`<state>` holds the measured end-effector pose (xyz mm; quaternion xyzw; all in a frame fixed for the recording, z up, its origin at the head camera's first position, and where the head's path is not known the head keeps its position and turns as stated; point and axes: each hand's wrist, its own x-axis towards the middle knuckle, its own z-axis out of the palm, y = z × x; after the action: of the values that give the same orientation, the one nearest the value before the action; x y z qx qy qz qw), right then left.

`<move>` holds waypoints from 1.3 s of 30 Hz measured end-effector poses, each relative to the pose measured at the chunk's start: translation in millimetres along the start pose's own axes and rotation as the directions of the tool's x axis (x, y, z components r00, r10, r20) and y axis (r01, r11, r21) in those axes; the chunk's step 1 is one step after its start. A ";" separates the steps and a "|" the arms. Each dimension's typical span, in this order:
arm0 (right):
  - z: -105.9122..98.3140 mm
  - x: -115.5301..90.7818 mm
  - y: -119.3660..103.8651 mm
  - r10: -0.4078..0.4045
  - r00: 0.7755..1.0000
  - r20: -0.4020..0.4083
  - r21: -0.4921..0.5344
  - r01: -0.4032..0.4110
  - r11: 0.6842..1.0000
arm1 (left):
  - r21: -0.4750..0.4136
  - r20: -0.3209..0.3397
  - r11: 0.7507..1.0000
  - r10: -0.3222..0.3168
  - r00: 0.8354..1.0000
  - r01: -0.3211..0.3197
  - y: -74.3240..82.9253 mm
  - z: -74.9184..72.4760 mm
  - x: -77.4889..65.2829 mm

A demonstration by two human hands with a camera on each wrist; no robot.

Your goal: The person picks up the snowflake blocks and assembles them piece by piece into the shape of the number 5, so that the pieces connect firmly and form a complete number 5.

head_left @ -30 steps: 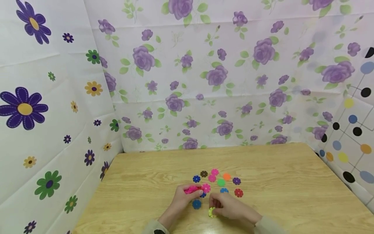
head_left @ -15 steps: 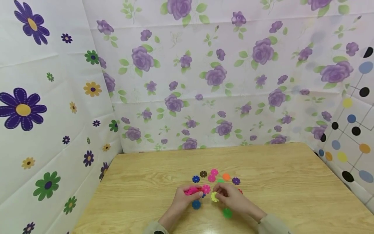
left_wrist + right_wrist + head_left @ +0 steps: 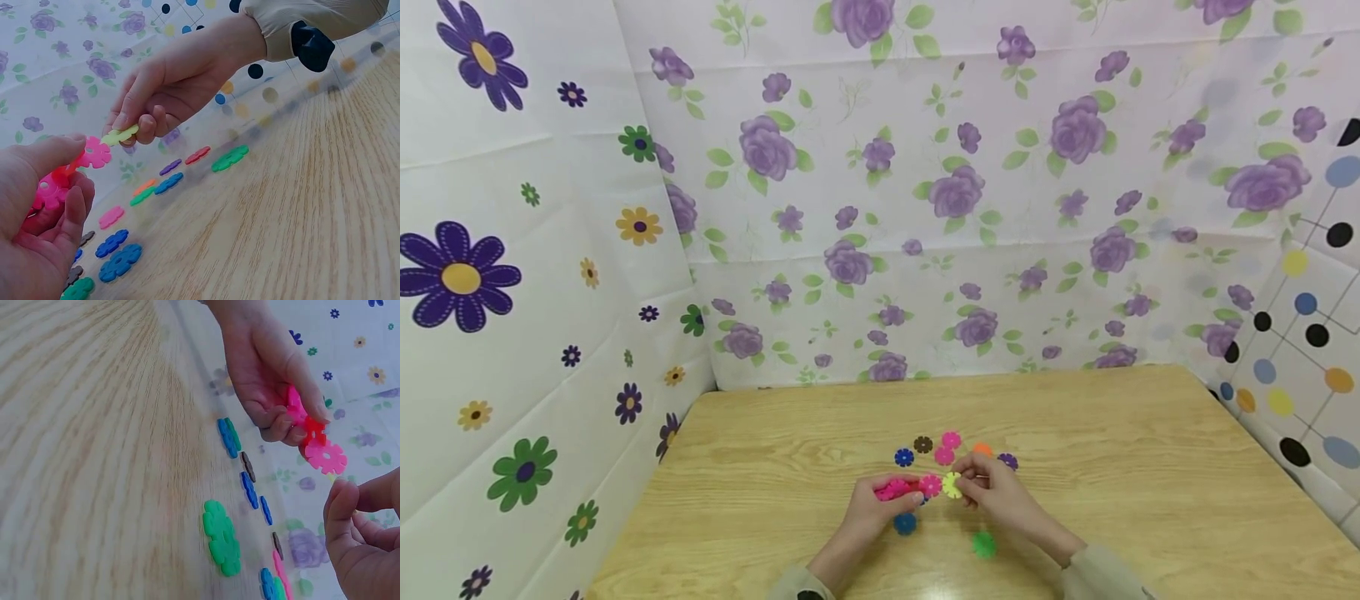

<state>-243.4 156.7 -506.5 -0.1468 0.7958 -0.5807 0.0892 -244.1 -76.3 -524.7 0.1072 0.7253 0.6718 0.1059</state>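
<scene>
Fingers (image 3: 146, 127) of right hand (image 3: 994, 490) pinch yellow disc (image 3: 951, 485) just right of pink-red chain (image 3: 317, 431) gripped in left hand (image 3: 872, 504)!

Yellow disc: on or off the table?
Off: the left wrist view shows the right hand pinching the yellow disc above the table.

The left hand (image 3: 19, 194) curls its fingers round a row of pink and red flower pieces (image 3: 64, 175). On the far side, the right hand (image 3: 178, 78) pinches a yellow flower piece (image 3: 120, 135) at the row's pink end. More flat, colorful flowers (image 3: 169, 183) lie on the wooden surface (image 3: 300, 187). Behind is a flowery cloth (image 3: 69, 69).
</scene>
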 end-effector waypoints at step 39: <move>-5.4 -15.8 -5.9 0.051 0.992 0.118 0.123 -0.066 0.990 | 0.066 0.067 0.997 0.041 0.997 -0.046 5.7 10.3 -12.3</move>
<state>-229.5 165.2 -499.6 -0.1506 0.7549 -0.6177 0.1609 -229.2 -69.7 -519.6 0.1484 0.7412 0.6451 0.1112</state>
